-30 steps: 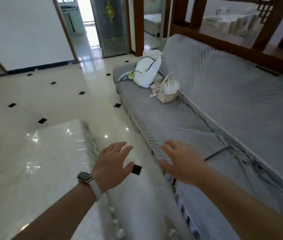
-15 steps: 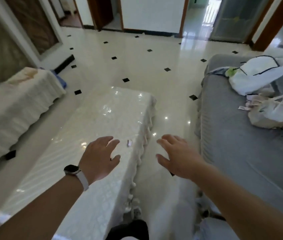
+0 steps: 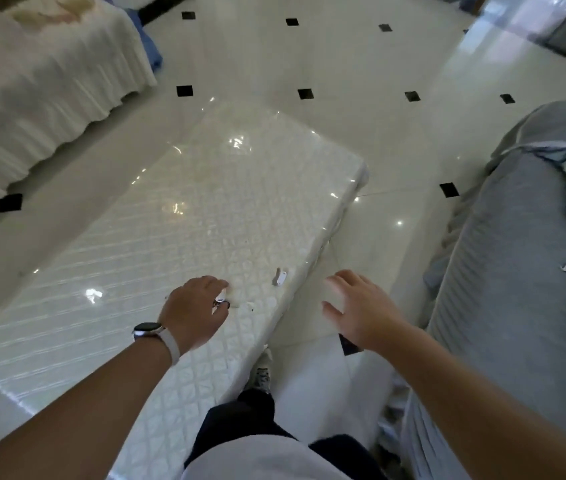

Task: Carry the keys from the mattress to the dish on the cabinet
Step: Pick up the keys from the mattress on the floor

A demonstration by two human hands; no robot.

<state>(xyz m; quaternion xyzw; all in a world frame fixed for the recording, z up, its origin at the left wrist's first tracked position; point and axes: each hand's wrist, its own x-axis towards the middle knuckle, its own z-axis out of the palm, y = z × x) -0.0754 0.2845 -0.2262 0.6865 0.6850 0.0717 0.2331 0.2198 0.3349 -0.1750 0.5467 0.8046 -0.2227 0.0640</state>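
Your left hand (image 3: 194, 311) curls over the keys (image 3: 222, 303) on the plastic-wrapped mattress (image 3: 157, 244), grip not discernible, while your right hand (image 3: 361, 311) hovers open, fingers spread, above the floor (image 3: 344, 64).

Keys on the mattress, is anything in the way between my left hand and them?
Nothing visible. The left hand is right over the keys, its fingertips at the metal ring on the mattress. A small pale tag lies apart, nearer the edge, not between them.
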